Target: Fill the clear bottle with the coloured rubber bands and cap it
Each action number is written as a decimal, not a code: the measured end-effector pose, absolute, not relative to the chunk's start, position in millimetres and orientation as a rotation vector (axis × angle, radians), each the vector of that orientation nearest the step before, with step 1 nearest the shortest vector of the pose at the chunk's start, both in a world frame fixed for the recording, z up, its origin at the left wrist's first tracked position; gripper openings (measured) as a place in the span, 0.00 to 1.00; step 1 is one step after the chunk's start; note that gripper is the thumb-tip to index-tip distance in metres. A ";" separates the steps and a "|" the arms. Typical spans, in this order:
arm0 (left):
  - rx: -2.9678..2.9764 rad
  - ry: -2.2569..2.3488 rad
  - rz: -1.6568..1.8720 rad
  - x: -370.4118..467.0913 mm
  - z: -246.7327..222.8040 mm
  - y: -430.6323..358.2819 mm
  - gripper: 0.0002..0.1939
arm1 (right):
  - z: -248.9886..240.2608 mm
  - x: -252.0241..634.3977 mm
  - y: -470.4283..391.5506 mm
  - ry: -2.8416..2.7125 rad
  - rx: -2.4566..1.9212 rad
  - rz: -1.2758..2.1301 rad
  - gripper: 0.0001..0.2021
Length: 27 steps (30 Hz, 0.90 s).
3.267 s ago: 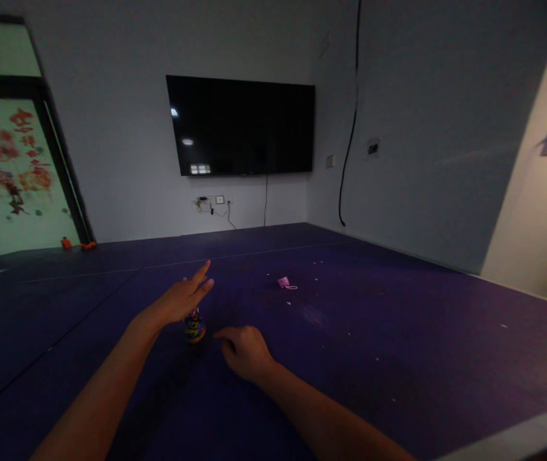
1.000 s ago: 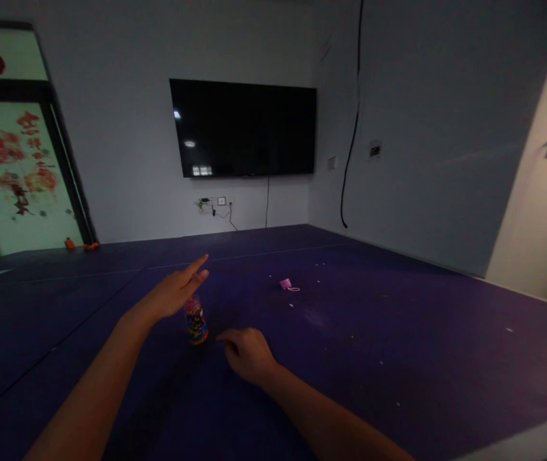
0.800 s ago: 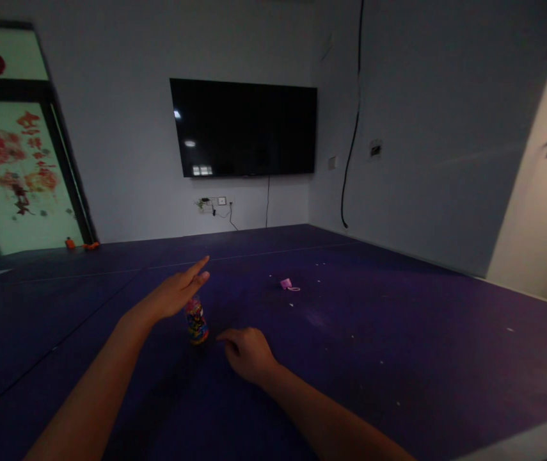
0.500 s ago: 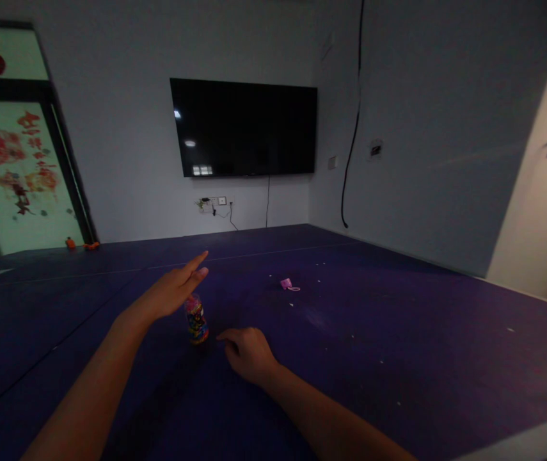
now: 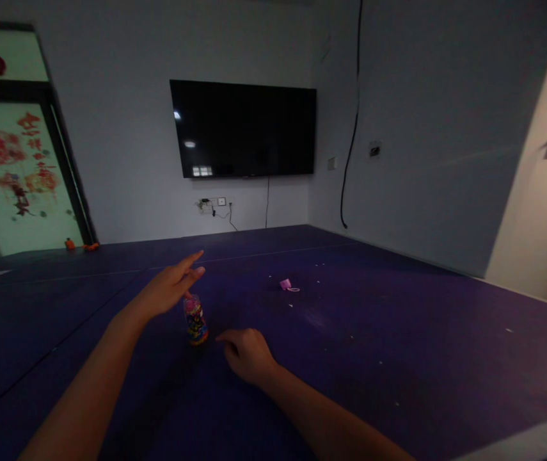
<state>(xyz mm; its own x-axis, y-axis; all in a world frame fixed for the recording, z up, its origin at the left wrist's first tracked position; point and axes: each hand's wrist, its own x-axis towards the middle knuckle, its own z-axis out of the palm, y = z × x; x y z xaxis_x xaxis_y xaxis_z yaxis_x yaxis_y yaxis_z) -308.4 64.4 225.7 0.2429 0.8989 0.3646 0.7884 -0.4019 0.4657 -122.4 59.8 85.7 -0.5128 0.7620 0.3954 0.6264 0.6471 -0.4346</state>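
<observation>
A small bottle [image 5: 196, 323] with a colourful label and pinkish upper part stands upright on the purple mat [image 5: 388, 333]. My left hand [image 5: 170, 287] is over its top from the left, index finger and thumb stretched out and apart. One fingertip meets the bottle's top edge; whether it presses there I cannot tell. To the right of the bottle's base, my right hand [image 5: 249, 353] rests low at the mat with its index finger pointing towards the bottle, a small gap between them. Its other fingers are curled and partly hidden, with nothing visible in them.
A pink cap-like piece with a loop [image 5: 286, 285] lies beyond the hands, among small white scraps. Orange objects [image 5: 89, 246] sit by the glass door at the far left. A black cable [image 5: 350, 153] hangs near the wall-mounted television [image 5: 249, 128].
My left hand has shifted very slightly left, its fingers tilting a little. The bottle and my right hand stay almost in place.
</observation>
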 end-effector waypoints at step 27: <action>2.328 1.599 0.663 -306.3 210.9 72.1 0.35 | 81.5 -122.5 63.2 -2.278 -1.044 0.313 0.18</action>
<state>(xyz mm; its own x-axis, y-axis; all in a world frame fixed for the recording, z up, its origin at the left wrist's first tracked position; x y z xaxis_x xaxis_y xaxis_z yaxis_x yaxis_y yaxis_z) -306.3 72.1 210.9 0.2982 0.9264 0.2301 0.8175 -0.3723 0.4394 -122.5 63.2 81.5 -0.5057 0.7491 0.4279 0.6058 0.6615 -0.4420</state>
